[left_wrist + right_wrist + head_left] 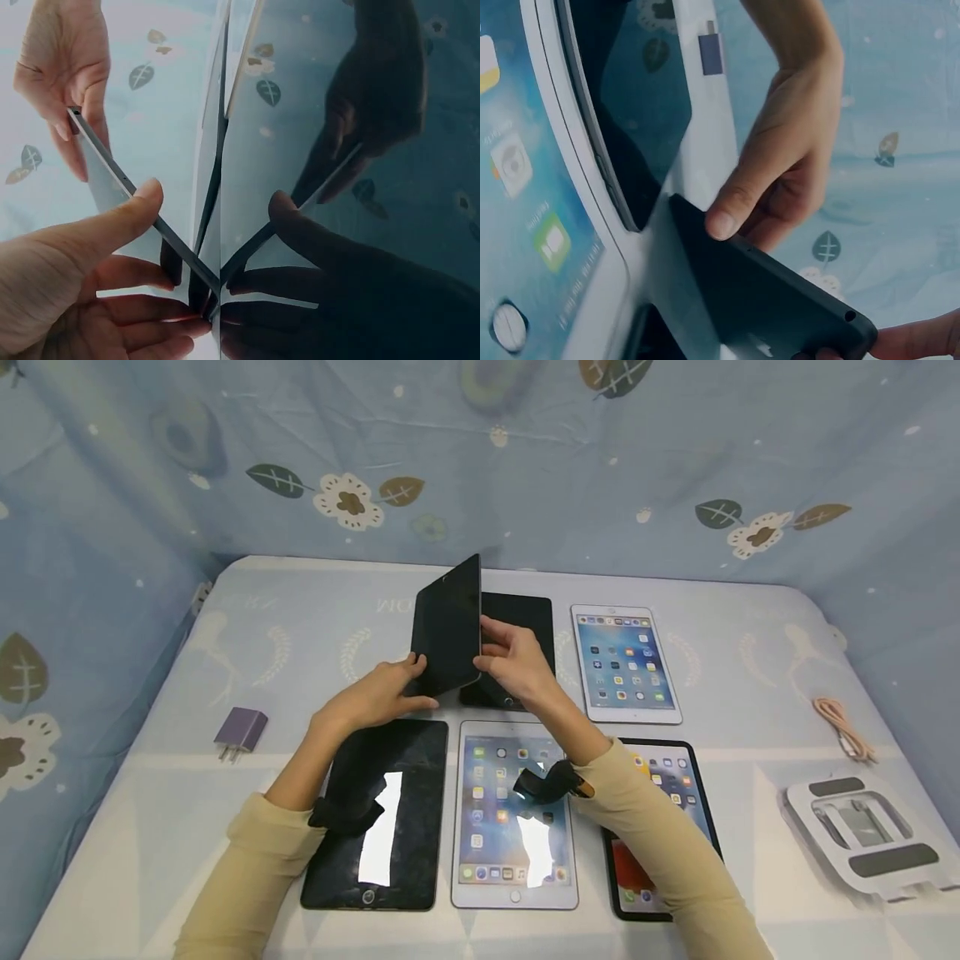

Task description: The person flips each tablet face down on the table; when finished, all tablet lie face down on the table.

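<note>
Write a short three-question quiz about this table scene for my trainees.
1. True or false: the left hand and the right hand hold the same tablet.
2. How many other tablets lie flat on the table?
3. Which is nearest the stand: A) plug, B) cable, C) left hand?

Key: 1. True. 2. Five. 3. B.

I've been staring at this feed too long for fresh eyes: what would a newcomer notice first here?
Probably the tilted tablet, raised over the middle of the table and held by the left hand and right hand. Next, the lit white tablet in the middle of the nearest row and the black tablet left of it, both glinting brightly. The purple plug sits apart on the left.
</note>
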`<state>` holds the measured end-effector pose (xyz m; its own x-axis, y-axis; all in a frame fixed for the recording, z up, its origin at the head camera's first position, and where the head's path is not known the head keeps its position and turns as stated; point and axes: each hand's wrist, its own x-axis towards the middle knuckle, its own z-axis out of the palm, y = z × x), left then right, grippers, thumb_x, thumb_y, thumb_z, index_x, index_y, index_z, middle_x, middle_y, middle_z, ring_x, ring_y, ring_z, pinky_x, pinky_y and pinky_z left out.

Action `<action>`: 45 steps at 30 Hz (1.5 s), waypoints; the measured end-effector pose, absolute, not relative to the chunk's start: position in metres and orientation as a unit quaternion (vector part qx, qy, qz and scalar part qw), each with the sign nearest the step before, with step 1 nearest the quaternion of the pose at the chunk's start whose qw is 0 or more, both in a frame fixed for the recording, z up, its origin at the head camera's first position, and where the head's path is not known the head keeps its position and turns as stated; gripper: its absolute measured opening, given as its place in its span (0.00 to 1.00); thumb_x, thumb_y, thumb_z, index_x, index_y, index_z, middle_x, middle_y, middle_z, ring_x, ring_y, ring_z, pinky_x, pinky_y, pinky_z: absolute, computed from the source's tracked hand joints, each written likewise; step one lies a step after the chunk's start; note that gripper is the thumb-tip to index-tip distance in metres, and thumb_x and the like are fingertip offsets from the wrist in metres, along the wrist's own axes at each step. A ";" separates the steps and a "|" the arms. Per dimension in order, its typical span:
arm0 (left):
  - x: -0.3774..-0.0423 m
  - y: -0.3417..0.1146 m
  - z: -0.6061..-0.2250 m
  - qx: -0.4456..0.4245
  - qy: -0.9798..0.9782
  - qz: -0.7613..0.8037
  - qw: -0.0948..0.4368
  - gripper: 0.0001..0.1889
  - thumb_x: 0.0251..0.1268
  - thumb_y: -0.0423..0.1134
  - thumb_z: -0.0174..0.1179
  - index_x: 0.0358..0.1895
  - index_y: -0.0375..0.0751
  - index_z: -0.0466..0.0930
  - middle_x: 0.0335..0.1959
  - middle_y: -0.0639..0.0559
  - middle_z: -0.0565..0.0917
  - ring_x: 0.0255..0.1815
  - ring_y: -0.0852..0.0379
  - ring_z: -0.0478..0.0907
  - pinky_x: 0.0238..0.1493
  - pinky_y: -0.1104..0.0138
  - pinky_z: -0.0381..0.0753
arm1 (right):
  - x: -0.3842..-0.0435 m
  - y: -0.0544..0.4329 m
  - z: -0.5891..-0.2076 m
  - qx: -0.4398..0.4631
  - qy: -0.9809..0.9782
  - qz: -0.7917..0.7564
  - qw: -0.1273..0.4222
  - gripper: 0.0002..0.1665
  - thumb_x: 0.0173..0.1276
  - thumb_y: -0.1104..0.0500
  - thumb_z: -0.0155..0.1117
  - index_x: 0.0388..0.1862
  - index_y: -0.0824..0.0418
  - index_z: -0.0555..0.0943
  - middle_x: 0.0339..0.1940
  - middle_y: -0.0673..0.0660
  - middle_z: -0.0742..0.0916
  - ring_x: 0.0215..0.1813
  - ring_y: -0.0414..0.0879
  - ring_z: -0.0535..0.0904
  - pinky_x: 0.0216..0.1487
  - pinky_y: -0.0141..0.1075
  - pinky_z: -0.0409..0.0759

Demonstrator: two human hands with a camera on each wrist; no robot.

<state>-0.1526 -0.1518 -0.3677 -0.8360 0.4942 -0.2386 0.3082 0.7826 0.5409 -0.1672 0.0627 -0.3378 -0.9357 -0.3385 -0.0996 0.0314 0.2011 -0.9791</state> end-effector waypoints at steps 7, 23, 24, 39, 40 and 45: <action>-0.154 -0.153 -0.370 0.231 0.914 0.277 0.185 0.41 0.67 0.47 0.59 0.71 0.23 0.51 0.73 0.27 0.54 0.72 0.36 0.60 0.69 0.48 0.65 | -0.163 0.063 -0.327 -0.143 0.799 -0.568 0.136 0.37 0.67 0.72 0.55 0.74 0.70 0.57 0.73 0.65 0.68 0.67 0.56 0.73 0.63 0.46 0.74; -0.146 -0.172 -0.327 0.244 0.881 0.383 0.128 0.38 0.66 0.36 0.61 0.75 0.34 0.51 0.74 0.36 0.61 0.65 0.39 0.72 0.63 0.49 0.72 | -0.152 0.020 -0.338 -0.204 0.792 -0.563 0.119 0.31 0.77 0.55 0.48 0.75 0.64 0.58 0.74 0.60 0.66 0.71 0.51 0.69 0.67 0.41 0.71; -0.144 -0.173 -0.323 0.243 0.883 0.383 0.118 0.38 0.66 0.36 0.61 0.75 0.34 0.52 0.74 0.37 0.60 0.65 0.39 0.72 0.63 0.49 0.72 | -0.151 0.018 -0.340 -0.202 0.792 -0.562 0.125 0.31 0.78 0.54 0.47 0.75 0.62 0.57 0.75 0.58 0.66 0.71 0.50 0.69 0.68 0.41 0.71; -0.136 -0.194 -0.306 0.206 0.924 0.319 0.045 0.46 0.52 0.29 0.70 0.74 0.31 0.52 0.71 0.32 0.63 0.59 0.34 0.76 0.54 0.47 0.79 | -0.163 0.000 -0.377 -0.252 0.828 -0.474 0.165 0.41 0.71 0.51 0.58 0.78 0.55 0.53 0.79 0.60 0.55 0.76 0.52 0.60 0.71 0.48 0.66; -0.136 -0.195 -0.305 0.203 0.926 0.317 0.046 0.46 0.52 0.29 0.70 0.74 0.30 0.52 0.71 0.32 0.64 0.59 0.34 0.76 0.54 0.47 0.79 | -0.163 -0.001 -0.378 -0.252 0.832 -0.463 0.170 0.43 0.70 0.50 0.59 0.78 0.54 0.51 0.80 0.61 0.53 0.79 0.53 0.49 0.75 0.52 0.58; -0.135 -0.198 -0.304 0.177 0.937 0.296 0.055 0.47 0.51 0.29 0.71 0.73 0.27 0.53 0.69 0.30 0.65 0.57 0.33 0.76 0.53 0.47 0.79 | -0.168 -0.004 -0.382 -0.245 0.844 -0.429 0.207 0.49 0.69 0.46 0.59 0.79 0.56 0.44 0.80 0.63 0.46 0.80 0.58 0.45 0.75 0.56 0.54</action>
<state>-0.1350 -0.1983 -0.3043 -0.9313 0.3643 0.0013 0.2988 0.7620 0.5746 -0.1681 -0.0045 -0.3820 -0.7946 -0.5911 -0.1387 -0.2362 0.5114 -0.8262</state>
